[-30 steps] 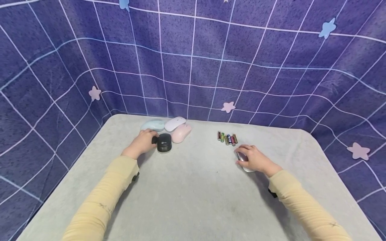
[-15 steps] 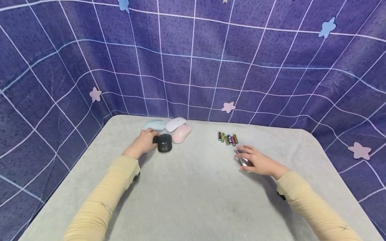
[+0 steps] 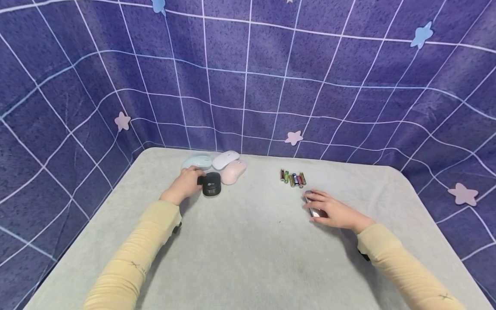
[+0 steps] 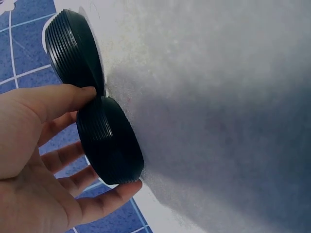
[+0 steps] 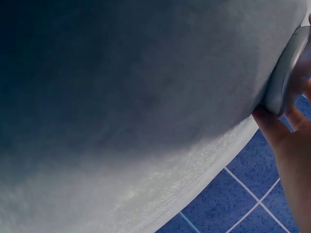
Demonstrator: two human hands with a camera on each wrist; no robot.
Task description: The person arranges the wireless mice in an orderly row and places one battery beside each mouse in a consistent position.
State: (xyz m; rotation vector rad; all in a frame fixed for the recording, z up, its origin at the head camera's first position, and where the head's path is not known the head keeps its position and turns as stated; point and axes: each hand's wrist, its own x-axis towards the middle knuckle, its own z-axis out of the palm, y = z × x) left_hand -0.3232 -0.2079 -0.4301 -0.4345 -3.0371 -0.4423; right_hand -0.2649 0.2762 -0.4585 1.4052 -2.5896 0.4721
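My left hand (image 3: 187,183) holds a round black case with ridged sides (image 4: 111,141), thumb on one side and fingers on the other. Against it stands a second black ridged case (image 3: 211,184) with a small pale logo on its top. Behind these lie a light blue mouse (image 3: 198,162), a white mouse (image 3: 226,159) and a pink mouse (image 3: 233,172), close together. Over on the right, my right hand (image 3: 334,211) grips a silvery white mouse (image 3: 315,211) on the table, fingers across it and thumb at its near side. The hand hides part of that mouse.
Several small batteries (image 3: 294,179) stand in a tight row just beyond my right hand. The grey-white table (image 3: 248,249) ends at a blue grid-patterned curtain (image 3: 232,86) with star shapes. Dark straps (image 3: 363,255) show under the sleeves.
My right hand has shifted slightly right and toward me, its fingers lying more across the silvery mouse. The left hand and the black cases have hardly moved.
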